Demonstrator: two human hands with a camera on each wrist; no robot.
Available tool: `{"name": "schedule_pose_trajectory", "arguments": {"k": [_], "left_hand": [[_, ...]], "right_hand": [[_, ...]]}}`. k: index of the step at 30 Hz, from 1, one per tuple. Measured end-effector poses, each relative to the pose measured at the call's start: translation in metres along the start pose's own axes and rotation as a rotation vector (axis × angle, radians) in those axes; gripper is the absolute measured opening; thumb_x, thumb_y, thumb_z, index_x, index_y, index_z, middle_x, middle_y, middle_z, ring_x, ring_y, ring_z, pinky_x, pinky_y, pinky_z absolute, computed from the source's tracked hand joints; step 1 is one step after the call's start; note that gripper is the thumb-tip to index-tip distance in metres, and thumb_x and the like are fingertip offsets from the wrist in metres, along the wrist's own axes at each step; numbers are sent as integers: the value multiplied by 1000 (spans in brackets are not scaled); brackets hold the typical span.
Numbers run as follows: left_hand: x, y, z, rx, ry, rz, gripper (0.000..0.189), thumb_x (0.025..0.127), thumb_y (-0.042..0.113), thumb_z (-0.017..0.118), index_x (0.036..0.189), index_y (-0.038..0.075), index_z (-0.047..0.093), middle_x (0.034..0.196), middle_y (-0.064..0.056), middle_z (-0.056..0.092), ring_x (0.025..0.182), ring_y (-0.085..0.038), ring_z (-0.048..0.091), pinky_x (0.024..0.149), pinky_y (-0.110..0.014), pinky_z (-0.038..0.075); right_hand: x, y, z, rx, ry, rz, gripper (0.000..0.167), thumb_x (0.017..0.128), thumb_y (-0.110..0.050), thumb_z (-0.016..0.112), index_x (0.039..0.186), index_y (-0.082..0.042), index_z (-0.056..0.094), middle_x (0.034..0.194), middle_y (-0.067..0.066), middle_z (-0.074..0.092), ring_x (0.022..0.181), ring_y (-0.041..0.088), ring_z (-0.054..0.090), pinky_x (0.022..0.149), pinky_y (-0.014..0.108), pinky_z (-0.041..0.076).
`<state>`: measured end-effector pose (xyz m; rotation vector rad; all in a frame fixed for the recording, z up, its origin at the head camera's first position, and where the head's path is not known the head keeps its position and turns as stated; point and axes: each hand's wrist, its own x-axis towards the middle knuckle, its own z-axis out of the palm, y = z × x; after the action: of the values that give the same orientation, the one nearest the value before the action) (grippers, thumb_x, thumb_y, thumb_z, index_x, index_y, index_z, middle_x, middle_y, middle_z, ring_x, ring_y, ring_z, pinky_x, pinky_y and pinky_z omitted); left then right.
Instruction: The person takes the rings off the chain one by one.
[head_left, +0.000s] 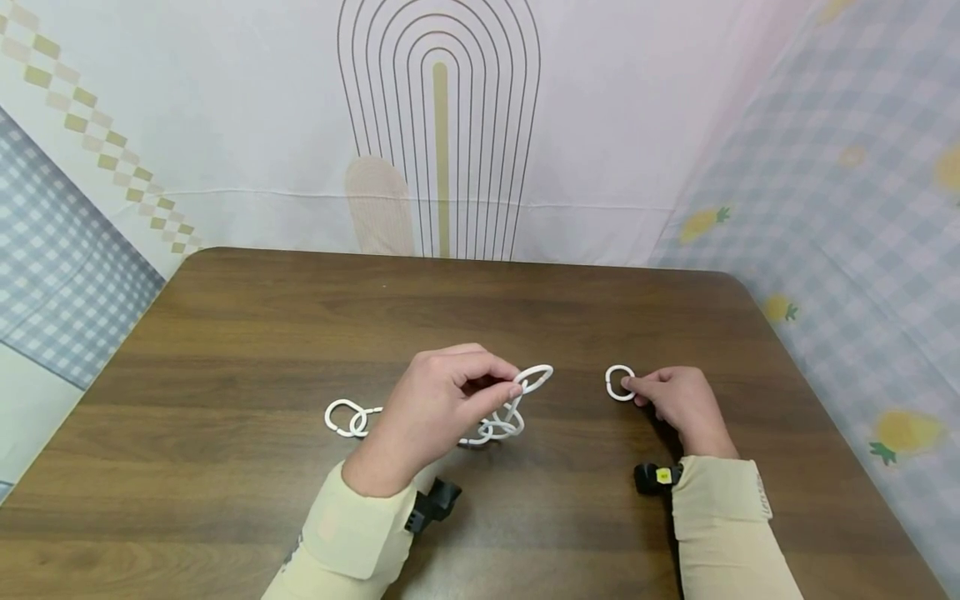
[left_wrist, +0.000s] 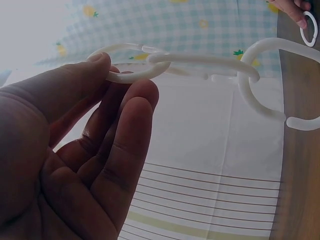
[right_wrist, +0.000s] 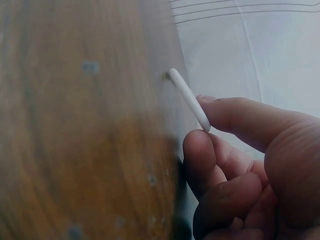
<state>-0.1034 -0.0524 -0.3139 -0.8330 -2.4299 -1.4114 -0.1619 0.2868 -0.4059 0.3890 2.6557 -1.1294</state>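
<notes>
My left hand (head_left: 431, 408) is raised over the table, its thumb and fingers pinching the end ring (left_wrist: 134, 78) of a white plastic chain. A second link (left_wrist: 202, 60) hangs through that ring and joins a third with a small split in it. More of the chain lies on the table, partly hidden behind the hand; its far links (head_left: 352, 432) show to the left. Farther right, my right hand (head_left: 684, 410) pinches a single white split ring (right_wrist: 189, 98) between thumb and fingertips. This ring is apart from the chain, close to the tabletop.
The brown wooden table (head_left: 225, 333) has rounded back corners. Behind it hangs a pale cloth (head_left: 615, 125) with arch lines, and checked cloth (head_left: 832, 208) hangs at the right side. Black wrist cameras (head_left: 435, 505) sit at both cuffs.
</notes>
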Motion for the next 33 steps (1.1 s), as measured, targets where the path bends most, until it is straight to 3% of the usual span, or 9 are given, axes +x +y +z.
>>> {"name": "schedule_pose_trajectory", "arguments": {"k": [13, 33], "left_hand": [[0, 0, 0, 3, -3, 10, 6, 87, 14, 80, 92, 14, 79, 83, 11, 68, 72, -1, 59, 66, -21, 52], [1, 1, 1, -6, 1, 22, 5, 87, 13, 80, 92, 13, 79, 83, 11, 68, 71, -1, 58, 64, -21, 51]], "right_hand": [[-2, -2, 0, -3, 4, -10, 37, 90, -42, 73, 80, -6, 76, 65, -2, 63, 56, 16, 50, 53, 32, 43], [-3, -1, -3, -2, 10, -18, 40, 91, -44, 71, 82, -5, 75, 64, -3, 63, 57, 17, 54, 53, 33, 43]]}}
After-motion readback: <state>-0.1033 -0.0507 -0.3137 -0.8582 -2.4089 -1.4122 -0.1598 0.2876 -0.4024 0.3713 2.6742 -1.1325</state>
